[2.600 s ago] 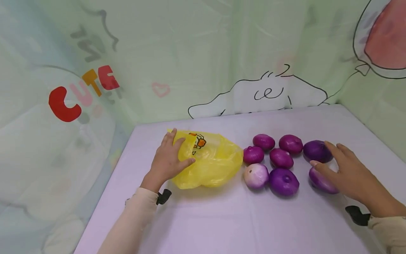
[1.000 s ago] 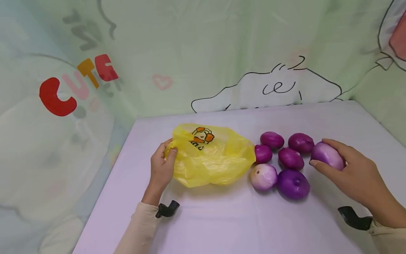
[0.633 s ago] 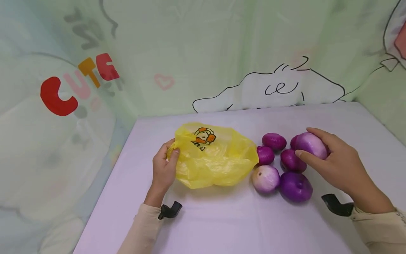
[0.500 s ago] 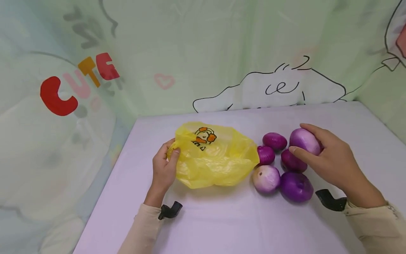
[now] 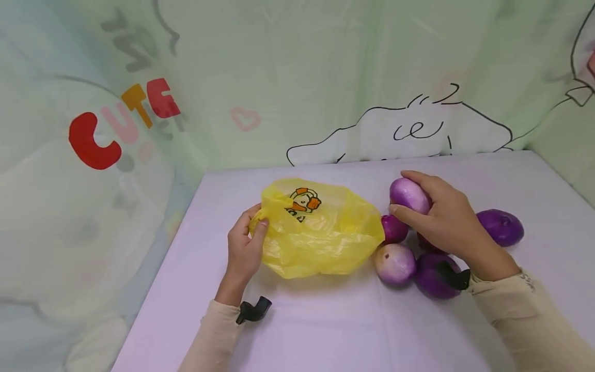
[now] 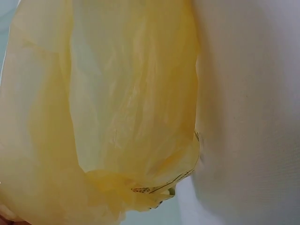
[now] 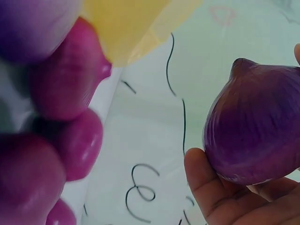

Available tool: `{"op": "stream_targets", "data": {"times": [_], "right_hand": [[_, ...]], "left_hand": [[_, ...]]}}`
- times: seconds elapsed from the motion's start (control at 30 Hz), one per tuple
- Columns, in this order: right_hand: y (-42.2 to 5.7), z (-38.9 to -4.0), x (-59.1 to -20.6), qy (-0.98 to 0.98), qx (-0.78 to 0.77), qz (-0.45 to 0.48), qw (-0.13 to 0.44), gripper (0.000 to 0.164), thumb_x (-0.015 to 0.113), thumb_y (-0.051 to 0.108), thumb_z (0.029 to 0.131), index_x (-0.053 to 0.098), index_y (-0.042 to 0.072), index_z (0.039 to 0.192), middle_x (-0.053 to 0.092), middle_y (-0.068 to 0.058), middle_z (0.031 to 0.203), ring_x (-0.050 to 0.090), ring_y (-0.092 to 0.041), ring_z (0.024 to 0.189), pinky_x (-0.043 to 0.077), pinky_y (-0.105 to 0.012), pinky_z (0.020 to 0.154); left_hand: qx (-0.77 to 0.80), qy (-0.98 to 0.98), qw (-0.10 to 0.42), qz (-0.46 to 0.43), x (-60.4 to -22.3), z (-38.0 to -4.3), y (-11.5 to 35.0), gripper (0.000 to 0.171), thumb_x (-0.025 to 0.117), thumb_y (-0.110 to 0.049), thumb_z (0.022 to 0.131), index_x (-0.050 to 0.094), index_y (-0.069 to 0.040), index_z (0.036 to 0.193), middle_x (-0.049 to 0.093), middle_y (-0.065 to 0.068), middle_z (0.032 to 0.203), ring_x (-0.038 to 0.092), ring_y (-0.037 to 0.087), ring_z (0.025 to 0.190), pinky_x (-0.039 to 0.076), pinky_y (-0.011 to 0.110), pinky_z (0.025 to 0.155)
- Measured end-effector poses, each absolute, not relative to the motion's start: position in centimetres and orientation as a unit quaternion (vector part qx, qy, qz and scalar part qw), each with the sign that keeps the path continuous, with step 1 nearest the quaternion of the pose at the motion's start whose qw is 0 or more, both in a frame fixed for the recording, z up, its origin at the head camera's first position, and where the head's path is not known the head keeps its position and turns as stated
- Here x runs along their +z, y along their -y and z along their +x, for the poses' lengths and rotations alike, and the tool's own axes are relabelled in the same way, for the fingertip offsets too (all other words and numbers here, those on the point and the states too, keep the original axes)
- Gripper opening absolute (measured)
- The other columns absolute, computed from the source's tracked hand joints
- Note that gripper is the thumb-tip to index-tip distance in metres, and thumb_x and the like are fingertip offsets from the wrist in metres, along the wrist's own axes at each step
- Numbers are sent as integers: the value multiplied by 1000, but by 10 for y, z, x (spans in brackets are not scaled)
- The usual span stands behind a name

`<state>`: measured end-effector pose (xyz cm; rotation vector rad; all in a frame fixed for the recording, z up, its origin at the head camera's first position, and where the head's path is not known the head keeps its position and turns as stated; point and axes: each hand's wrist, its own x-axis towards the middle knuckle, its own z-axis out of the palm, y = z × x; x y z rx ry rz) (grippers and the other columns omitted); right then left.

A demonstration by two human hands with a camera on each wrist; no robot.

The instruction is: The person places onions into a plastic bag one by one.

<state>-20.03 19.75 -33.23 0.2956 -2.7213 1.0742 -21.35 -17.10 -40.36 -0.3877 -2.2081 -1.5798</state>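
Gripping a glossy purple onion (image 5: 410, 195), the right hand (image 5: 451, 222) is curling its fingers over the far side and its thumb over the near side; the right wrist view is cutting both off at its edge. Beneath that grip, a reddish onion (image 5: 429, 245) is hiding almost wholly behind the hand. To its left, a magenta onion (image 5: 394, 230) is showing only in part, the yellow bag (image 5: 321, 235) covering its left edge. On the near side of the grip, a pale onion (image 5: 395, 264) is lying beside a dark onion (image 5: 429, 276), whose right part is disappearing behind a black wrist piece (image 5: 454, 276). Right of the grip, a violet onion (image 5: 502, 227) is sitting partly behind the wrist.

The left hand (image 5: 244, 253) is pinching the bag's gathered end, its thumb showing in front. Right of this grip the bag is lying across the table (image 5: 321, 320), a fold obscuring part of its printed lettering; yellow film is filling much of the left wrist view, only a dim sliver of the hand showing in the corner.
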Motion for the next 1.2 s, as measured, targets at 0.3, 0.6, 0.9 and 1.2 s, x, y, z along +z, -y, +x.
{"op": "stream_targets", "data": {"times": [0.3,0.6,0.9,1.2], "right_hand": [[-167,-213,-327,918,358,146,91,71,74,34,94,47,8,155,52,-23,150,54,-44,129,51,-68,98],[-139,-224,-321,917,360,162,54,75,77,35,93,46,10,156,52,-20,151,54,-42,129,54,-64,98],[-119,-235,-324,909,360,203,46,74,75,33,94,45,7,156,53,-18,150,57,-39,127,56,-59,97],[-104,-242,-330,908,360,213,20,72,76,32,93,47,7,154,54,-17,147,61,-36,120,59,-54,93]], "left_hand": [[-571,782,197,-152,-406,-213,169,19,55,-6,103,66,3,115,62,10,144,61,25,130,56,38,101],[-573,777,203,-165,-408,-214,168,21,55,-5,102,67,2,118,63,10,142,63,25,126,55,27,98],[-572,778,201,-163,-406,-214,168,20,55,-5,102,66,2,118,62,10,143,63,25,126,57,31,97],[-568,782,197,-163,-405,-215,166,20,54,-5,103,66,3,118,62,10,143,62,24,128,55,43,102]]}}
